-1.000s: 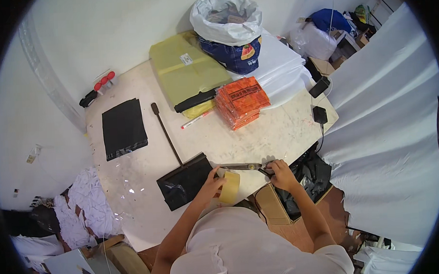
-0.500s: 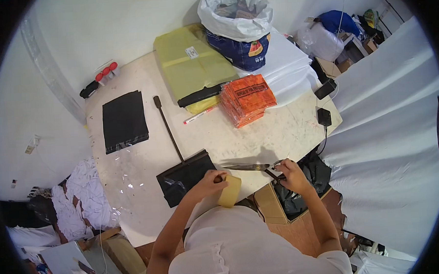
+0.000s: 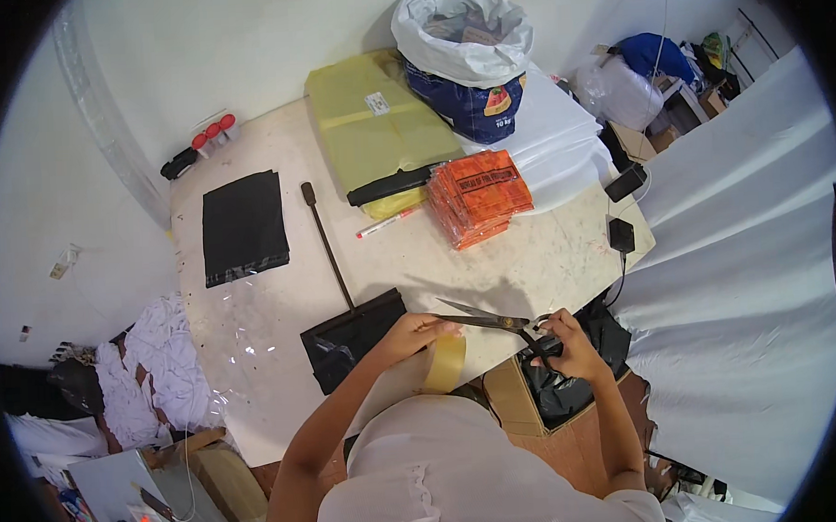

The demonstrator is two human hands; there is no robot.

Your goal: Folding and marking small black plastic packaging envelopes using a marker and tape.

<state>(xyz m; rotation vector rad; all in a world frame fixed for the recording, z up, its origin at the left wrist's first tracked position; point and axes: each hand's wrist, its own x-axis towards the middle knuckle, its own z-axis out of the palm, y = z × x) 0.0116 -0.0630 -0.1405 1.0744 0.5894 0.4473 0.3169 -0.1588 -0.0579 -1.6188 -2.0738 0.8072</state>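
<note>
My right hand [image 3: 571,348] grips a pair of large dark scissors [image 3: 506,322] by the handles, over the table's near edge. The blades are parted and point left, toward my other hand. My left hand [image 3: 410,338] is closed at the upper edge of a roll of yellowish packing tape [image 3: 445,364]; its exact finger hold is partly hidden. Just left of that hand lies a black plastic pouch [image 3: 347,343] with a clear strip on it. A long dark rod [image 3: 328,244] with a crossbar lies along the pouch's far edge.
A stack of black pouches [image 3: 244,227] lies at the left. Toward the back are orange packets [image 3: 482,193], a yellow package [image 3: 365,123], a blue-and-white sack [image 3: 467,91], white sheets [image 3: 558,148] and a marker [image 3: 386,223]. Below the near edge stands a carton [image 3: 512,392] holding black plastic.
The scissors' blades have spread apart, and their handles have moved slightly down. My left hand and the tape roll have shifted, with the fingers now reaching right toward the blades.
</note>
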